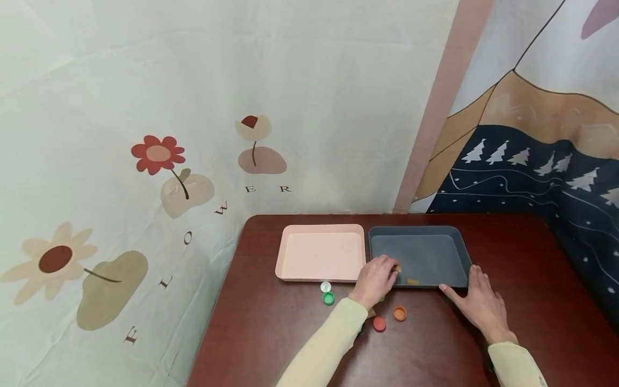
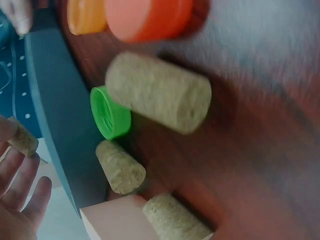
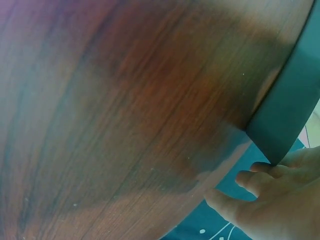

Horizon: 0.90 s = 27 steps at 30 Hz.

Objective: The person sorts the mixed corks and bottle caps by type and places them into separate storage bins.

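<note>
cork point(image 2: 24, 140) is pinched by left hand point(image 1: 373, 280) over grey tray point(image 1: 425, 251), which is touched by spread right hand point(image 1: 483, 307).

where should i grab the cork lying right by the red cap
Pinch the cork across its middle, on the long curved sides, probably from above. It lies on its side, longer than wide, and the red cap and green cap sit close by, so that should disturb them less than reaching sideways.
</note>
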Each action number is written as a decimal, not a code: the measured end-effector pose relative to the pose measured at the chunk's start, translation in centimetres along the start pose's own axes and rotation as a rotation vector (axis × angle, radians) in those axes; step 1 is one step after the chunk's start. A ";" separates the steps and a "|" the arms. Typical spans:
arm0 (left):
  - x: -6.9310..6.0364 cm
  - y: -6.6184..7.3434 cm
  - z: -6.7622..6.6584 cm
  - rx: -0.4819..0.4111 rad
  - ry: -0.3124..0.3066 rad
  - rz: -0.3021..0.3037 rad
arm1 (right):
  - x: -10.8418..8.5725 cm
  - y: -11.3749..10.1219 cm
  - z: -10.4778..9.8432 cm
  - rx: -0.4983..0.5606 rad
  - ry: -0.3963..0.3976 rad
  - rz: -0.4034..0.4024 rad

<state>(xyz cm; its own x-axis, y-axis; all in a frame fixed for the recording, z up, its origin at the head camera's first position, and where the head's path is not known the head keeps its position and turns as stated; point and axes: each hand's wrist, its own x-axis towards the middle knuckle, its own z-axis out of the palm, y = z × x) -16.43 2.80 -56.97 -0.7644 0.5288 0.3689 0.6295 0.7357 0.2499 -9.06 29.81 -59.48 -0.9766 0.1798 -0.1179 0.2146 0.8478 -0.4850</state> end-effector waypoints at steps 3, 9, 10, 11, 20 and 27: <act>0.5 0.0 0.5 0.095 -0.030 0.046 | 0.0 0.1 0.0 0.000 0.005 0.001; 1.4 0.1 1.2 0.179 -0.095 0.037 | 0.0 0.2 0.1 0.004 0.005 0.006; 1.5 0.1 1.3 0.194 -0.099 0.035 | 0.0 0.2 0.2 0.003 0.004 0.007; 1.5 0.1 1.4 0.208 -0.102 0.033 | 0.1 0.2 0.2 0.004 0.002 0.008; 2.3 0.4 2.0 0.260 -0.134 -0.009 | 0.1 0.2 0.3 -0.006 0.000 0.017; 2.8 0.5 2.0 0.290 -0.125 -0.016 | 0.3 0.1 0.1 -0.004 -0.027 0.033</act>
<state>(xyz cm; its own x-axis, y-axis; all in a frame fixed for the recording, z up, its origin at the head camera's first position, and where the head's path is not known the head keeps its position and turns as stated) -18.51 5.46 -57.61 -0.7963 0.5511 0.2495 0.5652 0.8247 -0.0177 -9.32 29.93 -59.67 -0.9682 0.1947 -0.1571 0.2470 0.8436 -0.4767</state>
